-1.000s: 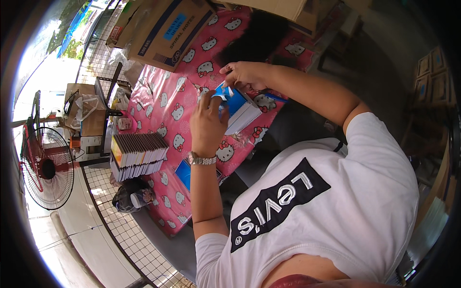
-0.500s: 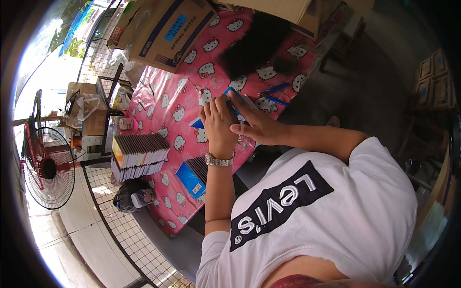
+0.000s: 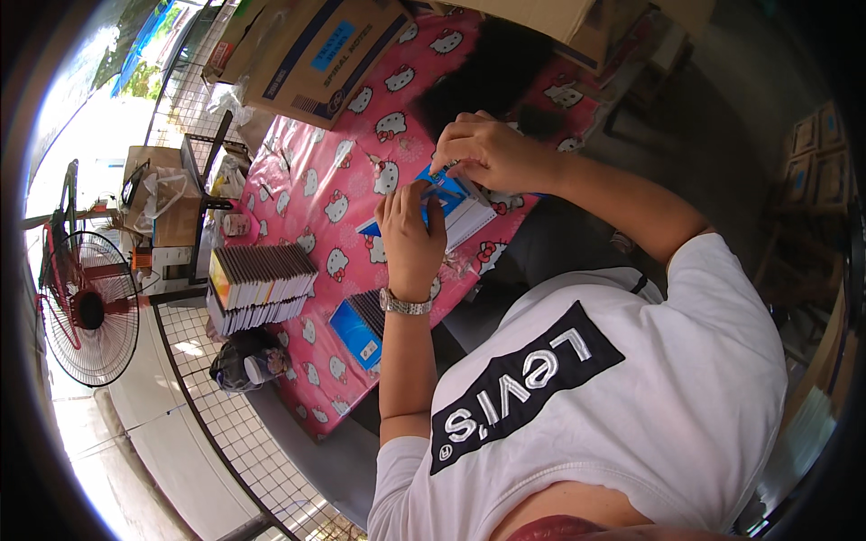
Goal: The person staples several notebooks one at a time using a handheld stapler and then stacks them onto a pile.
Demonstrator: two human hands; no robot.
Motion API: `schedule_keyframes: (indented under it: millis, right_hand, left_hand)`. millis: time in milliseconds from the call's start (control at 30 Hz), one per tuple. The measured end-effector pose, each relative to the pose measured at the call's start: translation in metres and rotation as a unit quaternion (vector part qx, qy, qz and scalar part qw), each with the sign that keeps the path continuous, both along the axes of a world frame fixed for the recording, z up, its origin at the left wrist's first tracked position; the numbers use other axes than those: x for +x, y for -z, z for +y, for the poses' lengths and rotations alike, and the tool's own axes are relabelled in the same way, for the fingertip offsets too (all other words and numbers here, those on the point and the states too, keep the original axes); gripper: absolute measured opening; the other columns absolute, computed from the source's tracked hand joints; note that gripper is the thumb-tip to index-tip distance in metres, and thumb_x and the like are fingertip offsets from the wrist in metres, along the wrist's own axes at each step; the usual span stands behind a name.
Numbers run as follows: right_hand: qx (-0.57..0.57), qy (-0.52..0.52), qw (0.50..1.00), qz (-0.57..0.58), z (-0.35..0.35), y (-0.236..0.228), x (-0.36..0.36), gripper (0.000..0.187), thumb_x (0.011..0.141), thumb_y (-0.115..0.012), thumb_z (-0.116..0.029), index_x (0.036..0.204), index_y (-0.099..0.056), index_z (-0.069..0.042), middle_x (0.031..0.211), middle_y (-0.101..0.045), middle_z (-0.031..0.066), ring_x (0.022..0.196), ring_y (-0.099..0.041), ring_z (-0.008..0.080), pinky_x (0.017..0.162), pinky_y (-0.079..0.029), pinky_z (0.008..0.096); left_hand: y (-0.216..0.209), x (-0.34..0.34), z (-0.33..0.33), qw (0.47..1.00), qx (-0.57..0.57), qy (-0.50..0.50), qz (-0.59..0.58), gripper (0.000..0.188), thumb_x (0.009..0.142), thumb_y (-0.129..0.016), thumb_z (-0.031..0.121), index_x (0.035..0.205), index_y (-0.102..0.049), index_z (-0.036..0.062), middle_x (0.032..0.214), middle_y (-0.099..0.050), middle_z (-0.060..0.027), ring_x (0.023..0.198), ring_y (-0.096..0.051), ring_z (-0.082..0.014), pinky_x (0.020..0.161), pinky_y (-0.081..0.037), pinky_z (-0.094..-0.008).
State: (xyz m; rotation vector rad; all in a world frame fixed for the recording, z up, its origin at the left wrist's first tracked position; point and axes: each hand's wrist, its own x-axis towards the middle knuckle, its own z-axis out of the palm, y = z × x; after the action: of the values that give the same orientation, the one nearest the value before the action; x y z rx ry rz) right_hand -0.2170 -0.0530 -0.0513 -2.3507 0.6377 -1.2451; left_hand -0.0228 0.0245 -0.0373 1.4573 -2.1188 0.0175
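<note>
A notebook with a blue cover and white page edges lies on the table in front of me. My left hand rests at its near left side, fingers curled over it and gripping it. Over its far edge is my right hand, fingers bent and pinched together. What they hold, if anything, is hidden. Near my left wrist a stack of blue spiral notebooks lies at the table's near edge.
A pink patterned cloth covers the table. Spiral-bound notebooks stand stacked at the left. A black mass of what look like binding coils lies beyond my hands, near a cardboard box. A fan stands far left.
My right hand has moved from beside my left hand up to the notebook's far edge, uncovering more of the notebook. The blue-handled tool lying there is now out of sight. My left hand stays nearly in place.
</note>
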Motion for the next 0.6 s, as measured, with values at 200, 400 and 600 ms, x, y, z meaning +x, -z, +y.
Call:
schedule_keyframes:
  millis: [200,400,600]
  right_hand:
    - [0.002,-0.069,0.995,-0.067,0.002,0.010,0.004,0.022,0.075,-0.069,0.002,0.093,-0.068,-0.010,0.095,-0.064,0.0018,0.091,-0.061,0.0245,0.081,-0.048,0.0359]
    - [0.069,-0.010,0.997,-0.023,0.029,-0.015,0.005,0.017,0.090,-0.066,-0.008,0.106,-0.063,-0.005,0.081,-0.067,0.0103,0.082,-0.067,0.0272,0.072,-0.053,0.0366]
    - [0.274,0.064,0.954,0.101,-0.050,0.023,-0.036,0.046,0.093,-0.062,-0.043,0.114,-0.061,-0.002,0.084,-0.065,0.0166,0.080,-0.067,0.0280,0.074,-0.053,0.0394]
  left_hand:
    - [-0.005,0.000,0.002,1.000,0.024,0.003,0.009,0.021,0.087,-0.061,0.005,0.108,-0.059,0.0020,0.098,-0.067,-0.0152,0.095,-0.062,-0.0331,0.093,-0.041,-0.0425]
    - [-0.005,-0.002,0.006,1.000,0.004,0.025,0.012,0.026,0.087,-0.062,0.006,0.111,-0.054,0.0032,0.098,-0.065,-0.0131,0.093,-0.060,-0.0330,0.095,-0.040,-0.0440]
    - [-0.010,0.002,0.008,0.998,0.032,0.049,-0.017,0.016,0.091,-0.059,0.007,0.106,-0.057,0.0050,0.098,-0.065,-0.0117,0.093,-0.060,-0.0330,0.099,-0.039,-0.0463]
